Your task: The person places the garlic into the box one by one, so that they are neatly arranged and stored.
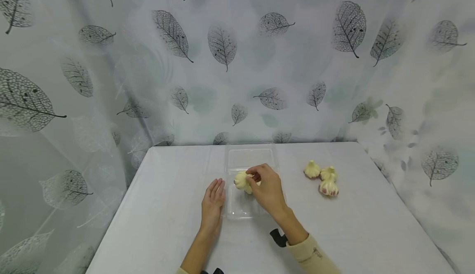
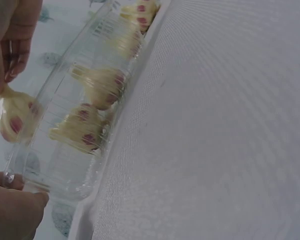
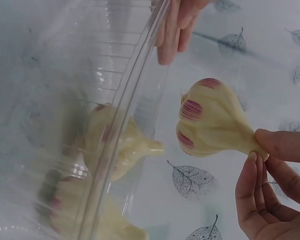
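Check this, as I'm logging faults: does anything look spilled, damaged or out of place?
Nothing stands out: the right hand pinches a garlic bulb above the open clear container; three other bulbs sit grouped, apparently intact, on the table.

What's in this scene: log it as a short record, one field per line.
Right hand: pinches a pale yellow, purple-patched garlic bulb
Held above: clear rectangular plastic container, lid open
Left hand: straight-fingered, at the container's left side
Inside container: at least two similar bulbs
Loose: three more bulbs on the white table, right of container
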The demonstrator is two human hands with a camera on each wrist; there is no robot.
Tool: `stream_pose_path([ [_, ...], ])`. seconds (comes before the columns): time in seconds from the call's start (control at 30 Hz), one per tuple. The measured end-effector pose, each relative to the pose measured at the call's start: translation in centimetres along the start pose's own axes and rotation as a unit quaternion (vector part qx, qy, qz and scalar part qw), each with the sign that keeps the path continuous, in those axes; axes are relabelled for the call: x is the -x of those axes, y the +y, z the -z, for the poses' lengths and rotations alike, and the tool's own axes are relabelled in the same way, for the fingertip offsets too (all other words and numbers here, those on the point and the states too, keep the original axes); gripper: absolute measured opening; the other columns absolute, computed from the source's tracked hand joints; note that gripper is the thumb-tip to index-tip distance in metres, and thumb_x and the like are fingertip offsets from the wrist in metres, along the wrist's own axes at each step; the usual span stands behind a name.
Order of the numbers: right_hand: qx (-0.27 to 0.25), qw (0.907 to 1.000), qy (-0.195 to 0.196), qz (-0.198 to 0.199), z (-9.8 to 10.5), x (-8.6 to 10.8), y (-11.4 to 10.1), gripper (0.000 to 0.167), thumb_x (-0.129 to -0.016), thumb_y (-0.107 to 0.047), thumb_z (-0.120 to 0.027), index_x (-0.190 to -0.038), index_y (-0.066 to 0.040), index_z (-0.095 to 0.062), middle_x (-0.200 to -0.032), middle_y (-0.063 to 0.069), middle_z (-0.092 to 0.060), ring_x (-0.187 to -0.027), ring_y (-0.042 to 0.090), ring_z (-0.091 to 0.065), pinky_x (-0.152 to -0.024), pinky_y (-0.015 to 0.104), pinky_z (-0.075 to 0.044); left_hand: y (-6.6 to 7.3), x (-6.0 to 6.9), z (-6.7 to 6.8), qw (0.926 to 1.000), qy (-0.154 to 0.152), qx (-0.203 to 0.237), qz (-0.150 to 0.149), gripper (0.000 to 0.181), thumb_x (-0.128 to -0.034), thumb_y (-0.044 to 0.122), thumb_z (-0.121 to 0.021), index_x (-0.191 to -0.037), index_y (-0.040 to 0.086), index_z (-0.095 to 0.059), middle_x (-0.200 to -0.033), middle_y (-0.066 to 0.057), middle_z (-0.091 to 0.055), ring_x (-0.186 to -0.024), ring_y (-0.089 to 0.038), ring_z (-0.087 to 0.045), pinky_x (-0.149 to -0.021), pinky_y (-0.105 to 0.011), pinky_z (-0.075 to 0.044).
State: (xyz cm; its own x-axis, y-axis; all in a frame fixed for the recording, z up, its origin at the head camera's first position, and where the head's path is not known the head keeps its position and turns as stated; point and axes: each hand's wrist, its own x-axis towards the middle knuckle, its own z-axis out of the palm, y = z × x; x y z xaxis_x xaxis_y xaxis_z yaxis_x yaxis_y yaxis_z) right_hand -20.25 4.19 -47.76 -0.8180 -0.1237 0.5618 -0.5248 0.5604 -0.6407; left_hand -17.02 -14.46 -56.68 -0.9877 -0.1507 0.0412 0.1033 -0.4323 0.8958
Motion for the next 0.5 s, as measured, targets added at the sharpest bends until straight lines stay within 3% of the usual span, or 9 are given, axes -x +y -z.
stream_pose_path([
  [0.5, -0.009, 0.9993, -0.027, -0.025, -2.0, -0.1, 0.7, 0.017, -0.084, 0.000, -0.085, -0.097, -0.008, -0.077, -0.093, 0.002, -0.067, -0.078, 0.012, -0.066, -0.069, 0.025, -0.061, 0.2, 0.1, -0.1, 1.0000, -0.002, 0.004, 0.005, 0.066, -0.0997, -0.018, -0.039, -0.161, -0.002, -0.021, -0.169, -0.020, -0.025, -0.157, -0.031, -0.025, -0.125, -0.033, -0.031],
])
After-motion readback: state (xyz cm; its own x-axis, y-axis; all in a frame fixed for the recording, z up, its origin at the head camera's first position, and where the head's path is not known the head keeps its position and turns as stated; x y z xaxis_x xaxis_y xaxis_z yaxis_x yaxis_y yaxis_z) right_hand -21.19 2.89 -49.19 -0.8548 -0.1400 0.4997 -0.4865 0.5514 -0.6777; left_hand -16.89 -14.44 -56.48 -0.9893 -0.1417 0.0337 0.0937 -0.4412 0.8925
